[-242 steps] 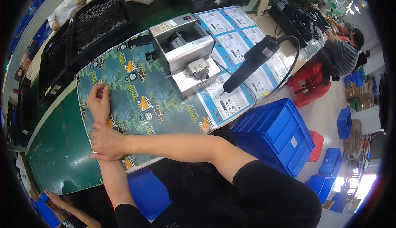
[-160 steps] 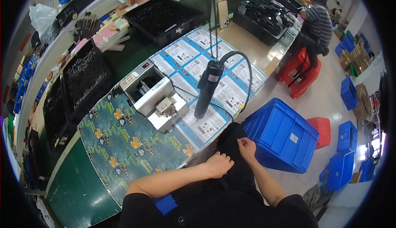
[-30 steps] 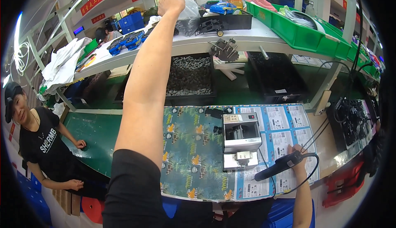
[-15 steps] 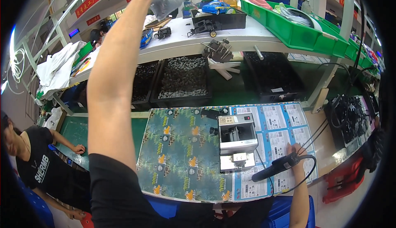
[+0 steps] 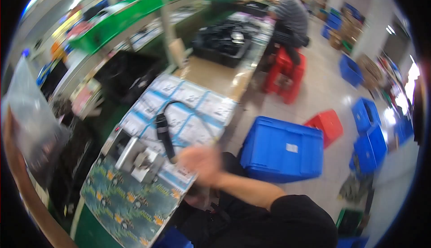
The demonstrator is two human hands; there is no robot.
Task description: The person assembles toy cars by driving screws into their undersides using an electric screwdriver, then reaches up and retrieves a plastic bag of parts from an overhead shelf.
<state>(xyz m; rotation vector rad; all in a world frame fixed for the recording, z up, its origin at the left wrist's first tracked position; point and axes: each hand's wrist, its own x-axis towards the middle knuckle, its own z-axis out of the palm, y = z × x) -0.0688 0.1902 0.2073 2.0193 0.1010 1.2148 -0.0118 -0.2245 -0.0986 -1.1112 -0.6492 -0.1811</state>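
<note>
At the far left, my left hand (image 5: 12, 129) holds up a clear plastic bag (image 5: 33, 113) with dark contents I cannot make out. The bag covers most of its fingers. Smeared by motion, my right hand (image 5: 200, 163) hovers over the near edge of the work board, close to the tip of a black pen-shaped power tool (image 5: 164, 133) with a cord. That tool lies on white and blue printed sheets (image 5: 179, 122). Beside it stands a silver metal fixture (image 5: 140, 159), partly on a green patterned sheet (image 5: 123, 203).
Behind the board are dark bins (image 5: 123, 71) and a green trough (image 5: 103, 30) on a shelf. A black tray of parts (image 5: 222, 41) sits farther along the bench. To the right are a lidded blue crate (image 5: 283, 149), red stools (image 5: 285, 73) and a seated person (image 5: 289, 17).
The view has swung to the right. My left hand has brought the bag down from the upper shelf. My right hand has come off the black power tool.
</note>
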